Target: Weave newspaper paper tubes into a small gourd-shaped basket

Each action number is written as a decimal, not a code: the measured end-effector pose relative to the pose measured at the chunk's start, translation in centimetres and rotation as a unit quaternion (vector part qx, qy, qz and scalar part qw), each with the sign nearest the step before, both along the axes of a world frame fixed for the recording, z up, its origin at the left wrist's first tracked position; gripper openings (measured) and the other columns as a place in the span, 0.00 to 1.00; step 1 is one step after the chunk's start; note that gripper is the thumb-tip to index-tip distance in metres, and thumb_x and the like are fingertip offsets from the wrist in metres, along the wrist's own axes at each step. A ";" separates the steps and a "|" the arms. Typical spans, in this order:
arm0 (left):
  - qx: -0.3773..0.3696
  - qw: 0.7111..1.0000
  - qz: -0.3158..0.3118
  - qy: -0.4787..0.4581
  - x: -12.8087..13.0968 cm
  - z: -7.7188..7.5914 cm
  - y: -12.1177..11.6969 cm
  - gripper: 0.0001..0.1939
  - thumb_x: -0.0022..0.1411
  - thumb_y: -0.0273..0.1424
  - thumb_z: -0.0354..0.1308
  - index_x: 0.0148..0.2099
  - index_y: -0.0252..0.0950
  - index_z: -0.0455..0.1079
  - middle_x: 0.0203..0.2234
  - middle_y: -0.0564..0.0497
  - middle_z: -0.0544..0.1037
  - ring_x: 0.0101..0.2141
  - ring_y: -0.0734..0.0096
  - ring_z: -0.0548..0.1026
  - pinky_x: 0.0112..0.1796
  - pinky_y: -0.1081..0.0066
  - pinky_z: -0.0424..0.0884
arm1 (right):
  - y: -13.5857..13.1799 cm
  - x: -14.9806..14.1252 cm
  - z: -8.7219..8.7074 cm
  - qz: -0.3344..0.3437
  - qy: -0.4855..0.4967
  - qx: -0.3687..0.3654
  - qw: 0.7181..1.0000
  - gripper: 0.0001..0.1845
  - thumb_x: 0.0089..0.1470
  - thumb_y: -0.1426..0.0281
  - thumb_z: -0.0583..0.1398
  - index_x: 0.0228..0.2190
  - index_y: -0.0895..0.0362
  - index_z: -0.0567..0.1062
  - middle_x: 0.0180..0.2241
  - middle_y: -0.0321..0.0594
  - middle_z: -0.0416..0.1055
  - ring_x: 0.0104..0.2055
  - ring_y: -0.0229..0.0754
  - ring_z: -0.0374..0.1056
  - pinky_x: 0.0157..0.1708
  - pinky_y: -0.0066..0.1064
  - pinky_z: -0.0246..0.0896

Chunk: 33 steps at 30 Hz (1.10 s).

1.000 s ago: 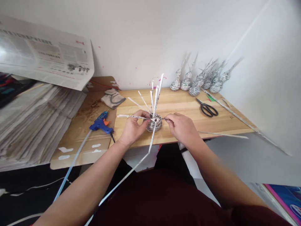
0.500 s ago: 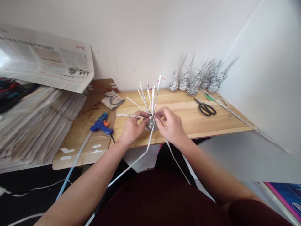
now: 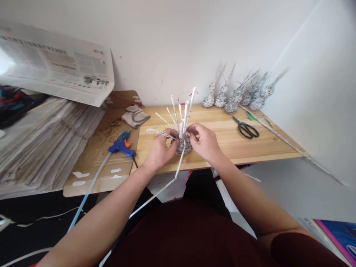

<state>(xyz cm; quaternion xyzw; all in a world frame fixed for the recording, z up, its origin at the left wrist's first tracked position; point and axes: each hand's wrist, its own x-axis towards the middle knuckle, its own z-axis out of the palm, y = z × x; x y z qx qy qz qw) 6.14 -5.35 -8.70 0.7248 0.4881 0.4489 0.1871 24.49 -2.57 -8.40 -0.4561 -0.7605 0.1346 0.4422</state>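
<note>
A small woven piece (image 3: 184, 145) made of rolled newspaper tubes sits on the wooden board (image 3: 222, 137), with several upright paper tubes (image 3: 183, 111) sticking out of its top. My left hand (image 3: 160, 150) is closed against its left side, fingers pinching a horizontal paper tube (image 3: 158, 132). My right hand (image 3: 205, 142) is closed at its right side, fingertips pinching a tube at the top of the weave. A long loose tube (image 3: 167, 183) trails from the piece down toward my lap.
A blue glue gun (image 3: 121, 147) lies on cardboard to the left, beside a grey cloth (image 3: 135, 115). Black scissors (image 3: 246, 128) and a row of finished woven figures (image 3: 236, 98) stand at the back right. Newspaper stacks (image 3: 41, 141) fill the left side.
My right hand moved from the right of the piece inward to its top, pulling the working tube round. The upright tubes shifted slightly. My left hand stayed holding the piece.
</note>
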 end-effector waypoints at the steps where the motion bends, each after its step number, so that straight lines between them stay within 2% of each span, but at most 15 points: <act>1: 0.004 1.000 0.004 0.010 0.0 0.1 0.0 0.06 0.61 0.25 0.58 0.40 0.38 0.71 0.34 0.53 0.80 0.38 0.68 0.78 0.45 0.69 0.72 | 0.1 0.0 -0.1 -0.006 -0.005 0.011 1.000 0.15 0.50 0.82 0.55 0.35 0.55 0.76 0.36 0.41 0.79 0.39 0.43 0.76 0.41 0.33 0.70; 6: 0.000 0.999 0.015 0.029 0.0 0.4 -0.2 0.06 0.61 0.25 0.58 0.41 0.38 0.72 0.34 0.54 0.81 0.38 0.69 0.79 0.46 0.70 0.72 | 0.4 0.2 -0.5 -0.011 -0.004 0.050 0.999 0.13 0.54 0.81 0.56 0.34 0.56 0.78 0.35 0.41 0.80 0.39 0.43 0.76 0.42 0.33 0.70; 11: -0.008 1.000 0.014 0.015 -0.1 0.4 -0.4 0.06 0.60 0.25 0.58 0.40 0.38 0.71 0.34 0.53 0.81 0.38 0.69 0.79 0.45 0.70 0.72 | 0.6 0.2 -0.2 0.007 0.003 0.027 1.000 0.06 0.55 0.75 0.62 0.33 0.55 0.80 0.33 0.38 0.79 0.35 0.41 0.75 0.39 0.32 0.68; 19: -0.025 0.999 0.021 -0.006 0.2 0.4 -0.2 0.08 0.59 0.26 0.59 0.43 0.37 0.70 0.36 0.52 0.81 0.39 0.68 0.80 0.46 0.70 0.73 | 1.0 0.1 0.5 -0.044 -0.098 0.032 0.994 0.07 0.57 0.73 0.61 0.35 0.54 0.80 0.34 0.42 0.78 0.41 0.48 0.73 0.42 0.37 0.66; 22: -0.019 1.000 0.020 0.004 0.2 0.2 -0.1 0.08 0.60 0.27 0.59 0.43 0.38 0.72 0.36 0.51 0.82 0.39 0.67 0.80 0.46 0.69 0.74 | 0.8 0.3 -0.1 -0.038 -0.068 0.024 0.997 0.07 0.57 0.73 0.60 0.33 0.54 0.79 0.33 0.42 0.78 0.38 0.46 0.73 0.42 0.36 0.67; 26: 0.010 0.999 0.031 0.035 0.3 0.0 -0.1 0.07 0.60 0.27 0.60 0.42 0.38 0.74 0.36 0.51 0.83 0.38 0.67 0.80 0.46 0.68 0.74 | 0.7 0.4 -0.8 -0.022 0.018 -0.009 1.000 0.05 0.55 0.74 0.60 0.31 0.55 0.77 0.33 0.41 0.77 0.32 0.41 0.73 0.36 0.32 0.69; 30: 0.040 0.996 0.032 0.072 0.5 -0.3 0.0 0.06 0.60 0.28 0.60 0.41 0.38 0.75 0.37 0.49 0.83 0.39 0.64 0.80 0.46 0.66 0.73 | 1.0 0.1 -0.6 -0.028 0.048 -0.040 0.998 0.05 0.53 0.74 0.60 0.30 0.55 0.76 0.32 0.39 0.77 0.32 0.41 0.73 0.36 0.32 0.69; 33: 0.058 0.995 0.021 0.079 0.6 -0.3 -0.1 0.10 0.60 0.27 0.60 0.45 0.39 0.75 0.38 0.50 0.83 0.40 0.63 0.80 0.46 0.64 0.73 | 1.3 -0.3 -0.2 -0.030 0.050 -0.056 0.997 0.06 0.52 0.75 0.59 0.30 0.55 0.77 0.31 0.38 0.77 0.30 0.40 0.72 0.36 0.33 0.69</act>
